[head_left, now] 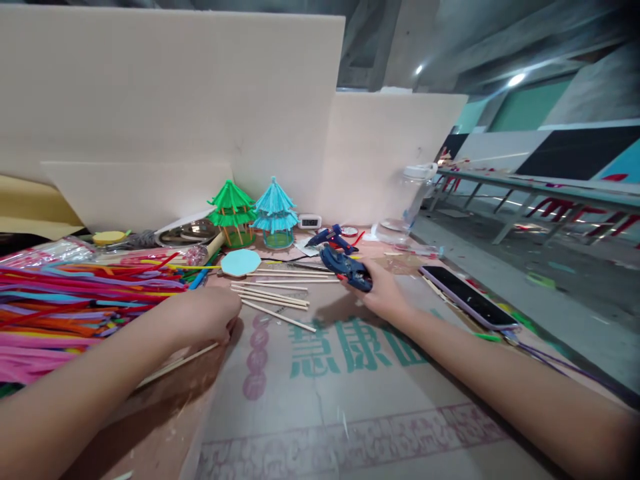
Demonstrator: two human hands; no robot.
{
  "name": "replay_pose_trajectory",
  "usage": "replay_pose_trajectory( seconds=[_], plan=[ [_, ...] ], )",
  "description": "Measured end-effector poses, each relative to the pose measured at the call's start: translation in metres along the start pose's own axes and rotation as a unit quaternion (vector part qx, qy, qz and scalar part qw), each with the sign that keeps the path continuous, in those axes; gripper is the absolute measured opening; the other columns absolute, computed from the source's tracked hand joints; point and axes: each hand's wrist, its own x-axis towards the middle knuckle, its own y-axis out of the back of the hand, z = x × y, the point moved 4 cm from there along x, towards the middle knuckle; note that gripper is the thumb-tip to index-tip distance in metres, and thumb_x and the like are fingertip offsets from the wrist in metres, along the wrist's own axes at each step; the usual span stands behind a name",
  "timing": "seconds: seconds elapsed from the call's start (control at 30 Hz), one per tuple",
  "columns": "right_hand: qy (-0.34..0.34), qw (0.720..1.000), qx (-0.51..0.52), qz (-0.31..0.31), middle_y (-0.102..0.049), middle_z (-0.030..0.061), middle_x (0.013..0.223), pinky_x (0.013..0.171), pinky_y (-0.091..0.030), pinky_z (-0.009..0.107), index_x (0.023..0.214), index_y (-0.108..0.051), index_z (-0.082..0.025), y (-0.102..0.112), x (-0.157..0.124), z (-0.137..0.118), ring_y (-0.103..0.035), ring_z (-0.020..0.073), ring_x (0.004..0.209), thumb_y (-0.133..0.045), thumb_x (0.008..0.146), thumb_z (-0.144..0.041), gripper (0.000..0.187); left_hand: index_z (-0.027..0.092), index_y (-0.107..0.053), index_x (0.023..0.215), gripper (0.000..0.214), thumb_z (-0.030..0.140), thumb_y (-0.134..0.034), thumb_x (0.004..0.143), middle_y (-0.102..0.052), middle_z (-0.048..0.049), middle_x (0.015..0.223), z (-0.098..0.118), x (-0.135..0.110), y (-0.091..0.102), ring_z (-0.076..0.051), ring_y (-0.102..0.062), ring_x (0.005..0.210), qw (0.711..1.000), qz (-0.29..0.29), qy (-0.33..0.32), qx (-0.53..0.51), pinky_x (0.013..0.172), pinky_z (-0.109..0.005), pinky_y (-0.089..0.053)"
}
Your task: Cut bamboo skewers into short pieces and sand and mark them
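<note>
My right hand (385, 293) grips a dark blue pliers-like tool (345, 268) above the printed sheet. My left hand (217, 313) is closed low over the sheet's left edge, its fingertips mostly hidden; I cannot make out what they hold. Just right of that hand lie several thin wooden sticks (273, 297). Another stick (177, 363) shows beneath my left wrist. Behind the sticks is a light blue octagonal piece (241, 263). A dark blue glue gun (330, 235) lies just past the tool.
Colourful pipe cleaners (75, 300) are heaped at left. Green (231, 213) and blue (275, 213) model pavilions stand at the back, beside a small digital clock (310, 221). On the right are a clear bottle (403, 200) and a phone (470, 297). White boards (175, 100) rise behind.
</note>
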Motion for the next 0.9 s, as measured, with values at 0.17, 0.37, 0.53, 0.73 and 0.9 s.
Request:
replay_pose_trajectory(
  seconds=[0.17, 0.37, 0.53, 0.73, 0.9],
  plan=[
    [0.004, 1.0, 0.007, -0.02, -0.072, 0.0118, 0.105, 0.077, -0.054, 0.038, 0.114, -0.063, -0.017, -0.001, 0.0, -0.004, -0.069, 0.028, 0.09, -0.069, 0.08, -0.029, 0.036, 0.025, -0.079, 0.074, 0.024, 0.017, -0.061, 0.062, -0.071, -0.0032, 0.066, -0.005, 0.003, 0.0, -0.019, -0.055, 0.054, 0.999, -0.006, -0.029, -0.013, 0.048, -0.027, -0.03],
    [0.012, 1.0, 0.003, -0.028, -0.071, 0.0131, 0.112, 0.083, -0.053, 0.04, 0.116, -0.061, -0.017, -0.002, -0.001, -0.004, -0.068, 0.0291, 0.098, -0.068, 0.079, -0.024, 0.038, 0.022, -0.079, 0.078, 0.022, 0.021, -0.067, 0.061, -0.073, -0.0033, 0.071, -0.021, 0.018, -0.006, -0.02, -0.062, 0.062, 0.999, -0.018, -0.017, -0.029, 0.049, -0.025, -0.036],
    [0.008, 1.0, 0.009, -0.024, -0.071, 0.013, 0.113, 0.085, -0.053, 0.04, 0.115, -0.063, -0.018, -0.001, 0.0, -0.004, -0.068, 0.0303, 0.099, -0.069, 0.079, -0.026, 0.038, 0.021, -0.078, 0.078, 0.019, 0.03, -0.068, 0.065, -0.073, -0.0028, 0.069, -0.022, 0.02, -0.008, -0.019, -0.06, 0.058, 0.997, -0.067, -0.035, -0.031, 0.049, -0.026, -0.036],
    [-0.008, 0.999, 0.021, -0.025, -0.072, 0.0118, 0.113, 0.085, -0.054, 0.041, 0.116, -0.063, -0.02, -0.002, 0.0, -0.004, -0.068, 0.0304, 0.098, -0.07, 0.08, -0.031, 0.038, 0.021, -0.075, 0.078, 0.017, 0.027, -0.061, 0.069, -0.072, -0.0023, 0.069, -0.028, 0.013, 0.003, -0.019, -0.061, 0.058, 0.997, -0.049, -0.046, -0.042, 0.049, -0.025, -0.037],
    [-0.048, 0.998, 0.04, -0.014, -0.073, 0.0119, 0.108, 0.086, -0.053, 0.043, 0.115, -0.064, -0.019, -0.002, 0.002, 0.0, -0.068, 0.0315, 0.098, -0.069, 0.083, -0.042, 0.04, 0.024, -0.074, 0.091, 0.022, 0.039, -0.058, 0.085, -0.075, -0.0011, 0.08, 0.012, -0.019, 0.025, -0.018, -0.069, 0.073, 0.95, -0.013, -0.146, -0.277, 0.061, -0.023, -0.05]
  ],
)
